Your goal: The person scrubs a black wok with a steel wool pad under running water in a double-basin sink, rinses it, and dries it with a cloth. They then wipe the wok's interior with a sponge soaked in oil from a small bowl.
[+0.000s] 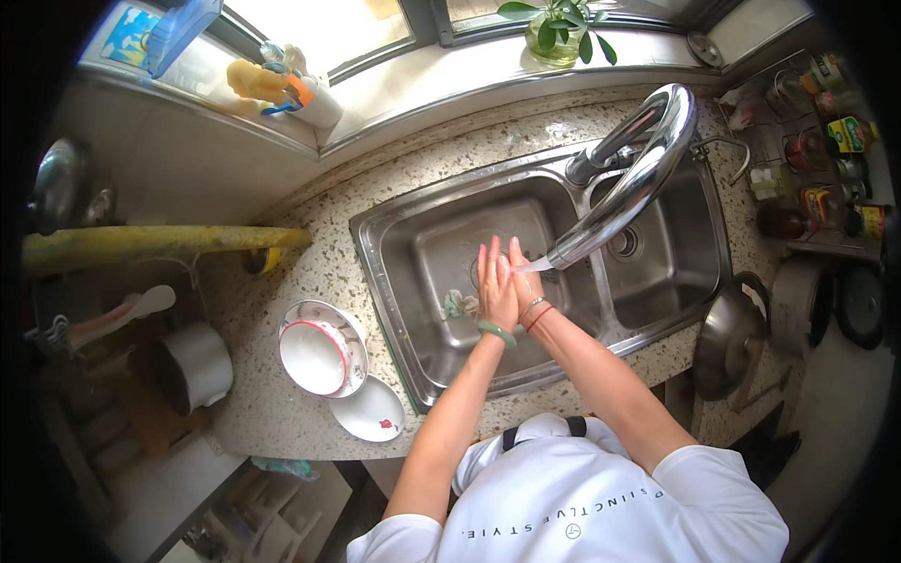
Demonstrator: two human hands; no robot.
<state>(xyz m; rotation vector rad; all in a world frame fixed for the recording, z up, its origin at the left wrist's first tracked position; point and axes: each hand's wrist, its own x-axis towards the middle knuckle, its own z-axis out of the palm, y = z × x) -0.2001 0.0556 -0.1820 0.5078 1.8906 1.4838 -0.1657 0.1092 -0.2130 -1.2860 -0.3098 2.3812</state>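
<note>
Over the left basin of a steel sink (399, 263), my left hand (497, 296) and my right hand (526, 281) are pressed against each other with fingers stretched out. The left wrist wears a green bangle (497, 332); a thin bracelet and a red cord circle the right wrist. Water (533, 266) runs onto the hands from a curved chrome faucet (648, 178). No object shows in either hand, though the space between the palms is hidden. A pale crumpled cloth (458, 305) lies on the basin floor, left of the hands.
White bowls (314, 357), one with a red rim, and a small plate (368, 409) stand on the speckled counter at left. Farther left is a pot (195, 366). A wok (730, 338) stands at right, near a rack of jars (826, 178). A plant (558, 38) sits on the windowsill.
</note>
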